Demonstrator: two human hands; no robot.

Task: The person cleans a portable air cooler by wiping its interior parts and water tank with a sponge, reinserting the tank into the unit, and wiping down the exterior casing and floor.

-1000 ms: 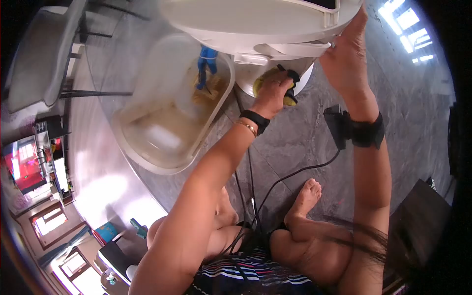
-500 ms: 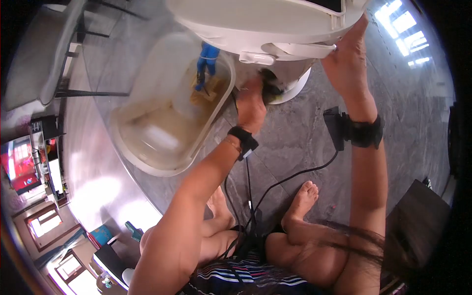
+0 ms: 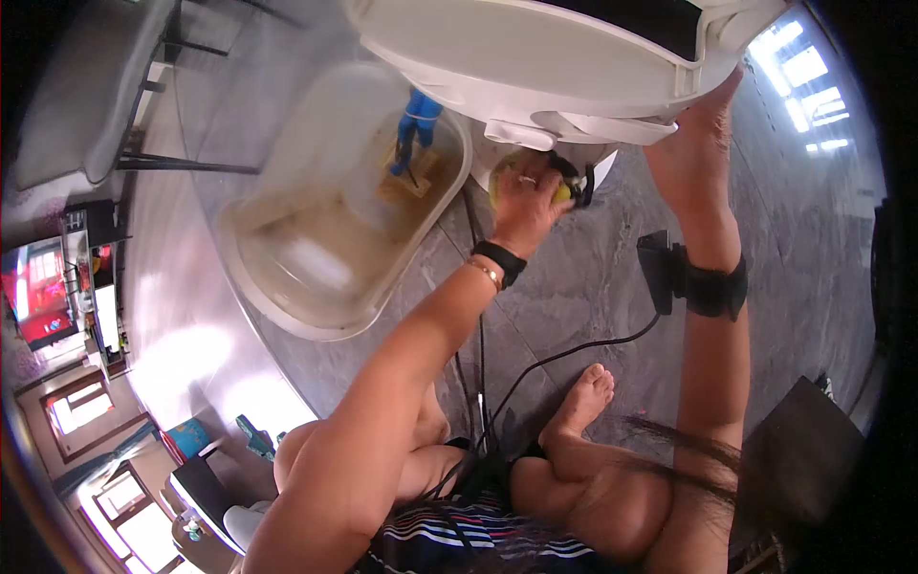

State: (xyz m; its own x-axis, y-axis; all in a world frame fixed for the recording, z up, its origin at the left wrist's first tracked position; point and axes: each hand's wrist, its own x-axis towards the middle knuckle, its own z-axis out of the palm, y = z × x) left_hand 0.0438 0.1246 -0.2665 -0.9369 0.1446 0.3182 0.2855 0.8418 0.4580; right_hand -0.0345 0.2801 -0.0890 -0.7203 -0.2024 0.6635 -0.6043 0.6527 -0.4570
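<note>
The fixture at the far side, above my left hand, looks like smooth white plastic with a soft gloss, and the tub to the left is thin, cloudy, see-through plastic with a shiny bottom. Beneath me the floor is grey and marbled, smooth with a low sheen, while my striped clothing at the near side is matt cloth.

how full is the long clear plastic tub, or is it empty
Not empty: the long clear plastic tub holds murky brownish water, and a bright blue object reaches down into it. I cannot tell the depth.
</note>
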